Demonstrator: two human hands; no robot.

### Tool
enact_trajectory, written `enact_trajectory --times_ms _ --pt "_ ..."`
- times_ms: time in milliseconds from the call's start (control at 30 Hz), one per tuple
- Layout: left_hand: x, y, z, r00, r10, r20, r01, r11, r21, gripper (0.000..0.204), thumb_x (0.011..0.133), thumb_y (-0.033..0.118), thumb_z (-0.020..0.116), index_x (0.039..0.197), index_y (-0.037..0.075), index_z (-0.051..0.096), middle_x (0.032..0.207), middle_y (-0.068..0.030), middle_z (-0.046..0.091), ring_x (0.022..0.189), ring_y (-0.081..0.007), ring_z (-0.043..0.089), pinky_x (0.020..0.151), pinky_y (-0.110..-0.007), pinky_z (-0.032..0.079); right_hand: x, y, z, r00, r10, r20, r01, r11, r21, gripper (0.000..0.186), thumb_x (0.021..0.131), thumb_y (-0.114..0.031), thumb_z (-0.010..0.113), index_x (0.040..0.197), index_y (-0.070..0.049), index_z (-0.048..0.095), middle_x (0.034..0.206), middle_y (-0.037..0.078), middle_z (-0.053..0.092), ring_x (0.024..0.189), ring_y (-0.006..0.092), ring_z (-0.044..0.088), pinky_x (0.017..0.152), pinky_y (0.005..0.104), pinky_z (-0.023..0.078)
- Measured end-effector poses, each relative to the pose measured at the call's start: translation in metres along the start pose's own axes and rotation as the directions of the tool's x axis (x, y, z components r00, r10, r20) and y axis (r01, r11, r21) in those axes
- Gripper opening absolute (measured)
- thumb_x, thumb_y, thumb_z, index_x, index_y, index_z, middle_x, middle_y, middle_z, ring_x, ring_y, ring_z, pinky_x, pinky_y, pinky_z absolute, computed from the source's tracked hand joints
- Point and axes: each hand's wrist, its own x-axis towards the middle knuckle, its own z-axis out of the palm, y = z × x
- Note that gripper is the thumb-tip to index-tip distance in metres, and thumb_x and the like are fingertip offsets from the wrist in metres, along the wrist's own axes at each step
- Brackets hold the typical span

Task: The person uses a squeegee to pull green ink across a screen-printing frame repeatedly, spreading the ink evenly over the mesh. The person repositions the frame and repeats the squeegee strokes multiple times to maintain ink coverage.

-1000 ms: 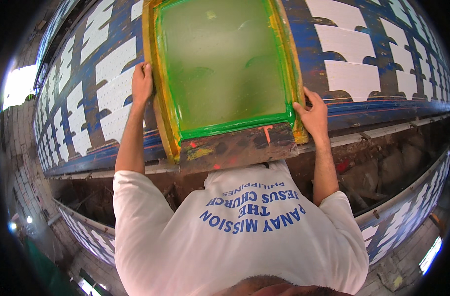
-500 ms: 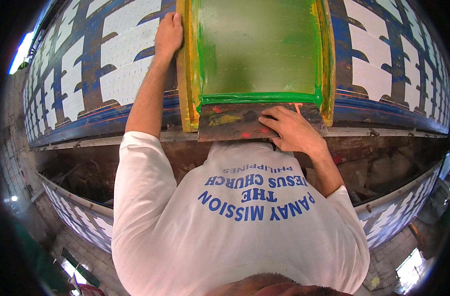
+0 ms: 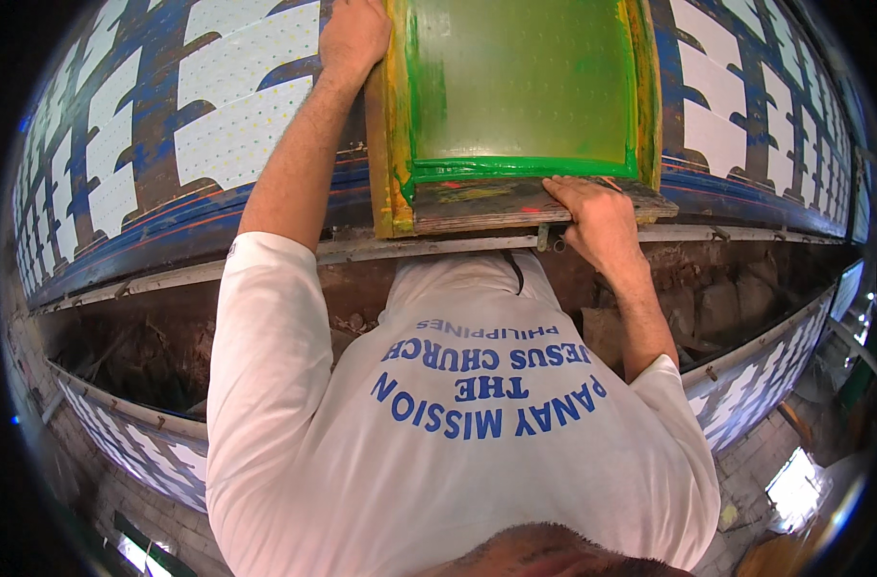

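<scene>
A screen-printing frame [image 3: 388, 163] with yellow-stained wood and translucent green mesh [image 3: 520, 87] lies on a long printing table. My left hand [image 3: 355, 37] grips the frame's left side near the top of the view, fingertips partly out of sight. My right hand [image 3: 597, 216] has its fingers curled over the paint-stained board [image 3: 482, 202] at the frame's near end, thumb below the edge. Rows of white cut pieces [image 3: 236, 135] lie on the blue-stained tabletop either side of the frame.
The table's near metal rail [image 3: 342, 248] runs across the view just in front of my body in a white shirt. Below it is a dark, cluttered gap, with another panel [image 3: 140, 447] of white pieces beyond. A brick floor shows at the rim.
My left hand has moved farther up the frame's left side. My right hand has left the right side and now holds the near board. The frame sits higher in view.
</scene>
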Motion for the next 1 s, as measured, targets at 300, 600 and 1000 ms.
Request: enact_trajectory --times_ms 300,600,1000 --pt "-0.002 0.003 -0.003 1.000 -0.016 0.020 0.017 0.998 -0.058 0.049 0.113 0.043 0.039 0.137 0.007 0.061 0.126 -0.0273 0.067 0.119 -0.0486 0.064 0.101 -0.057 0.052 0.008 0.003 0.018 0.998 -0.006 -0.059 0.003 0.999 -0.047 0.059 0.071 0.006 0.072 0.129 -0.007 0.073 0.129 0.014 0.075 0.121 0.0291 0.071 0.101 0.0405 0.058" --pt "-0.002 -0.001 -0.007 1.000 -0.015 0.015 0.017 0.985 -0.170 0.042 0.114 0.038 0.037 0.122 0.005 0.062 0.113 -0.0259 0.067 0.107 -0.0493 0.063 0.093 -0.058 0.050 0.115 0.043 0.026 0.975 0.011 -0.220 -0.027 0.997 -0.068 0.065 0.071 0.007 0.072 0.133 -0.013 0.072 0.134 0.008 0.072 0.121 0.0283 0.069 0.097 0.0418 0.059" --pt "-0.005 0.016 -0.022 0.992 -0.118 0.041 0.122 0.986 -0.116 0.038 0.115 0.035 0.038 0.121 0.007 0.063 0.113 -0.0219 0.067 0.108 -0.0446 0.064 0.093 -0.055 0.052 0.404 0.164 -0.056 0.983 0.024 -0.185 -0.074 0.960 -0.272 0.036 0.088 -0.014 0.068 0.122 -0.020 0.079 0.107 0.019 0.078 0.099 0.0403 0.075 0.088 0.0514 0.061"
